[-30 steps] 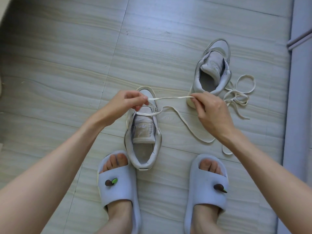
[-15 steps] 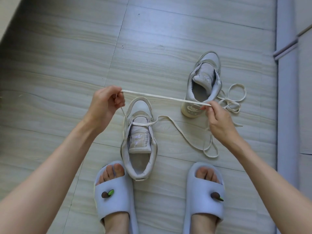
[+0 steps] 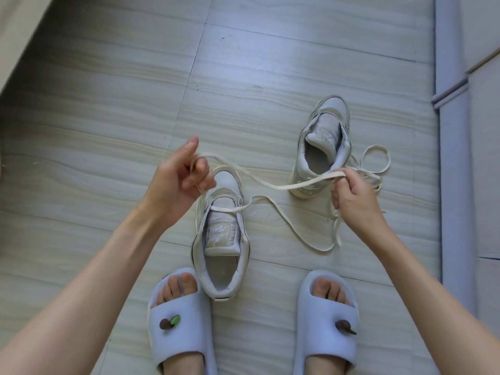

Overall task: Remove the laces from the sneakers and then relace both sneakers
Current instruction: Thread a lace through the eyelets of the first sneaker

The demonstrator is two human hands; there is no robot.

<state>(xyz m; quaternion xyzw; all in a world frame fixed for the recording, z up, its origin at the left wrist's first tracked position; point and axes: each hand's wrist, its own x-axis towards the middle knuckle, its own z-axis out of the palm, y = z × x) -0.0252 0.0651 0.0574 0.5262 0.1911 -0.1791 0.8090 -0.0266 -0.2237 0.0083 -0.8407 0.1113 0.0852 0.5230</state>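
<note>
While both hands pinch one lace [image 3: 270, 182], left grip [image 3: 176, 182] over near sneaker [image 3: 221, 239], right grip [image 3: 354, 201] beside far sneaker [image 3: 322, 147] — bare floor [image 3: 108, 104] left.

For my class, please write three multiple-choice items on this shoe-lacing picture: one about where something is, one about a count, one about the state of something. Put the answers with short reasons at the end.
1. Where is the near sneaker?
A. Between the person's two slippered feet, just ahead of them
B. On a chair
C. Inside a box

2. How many sneakers are on the floor?
A. One
B. Two
C. Four

3. What is the state of the lace between the hands?
A. Tied in a bow
C. Rolled into a ball
B. Held at both ends, sagging between them

Answers: 1 A, its heel sits between the slippers; 2 B, the near one and the far sneaker; 3 B, the left hand and right hand each hold it.
</note>
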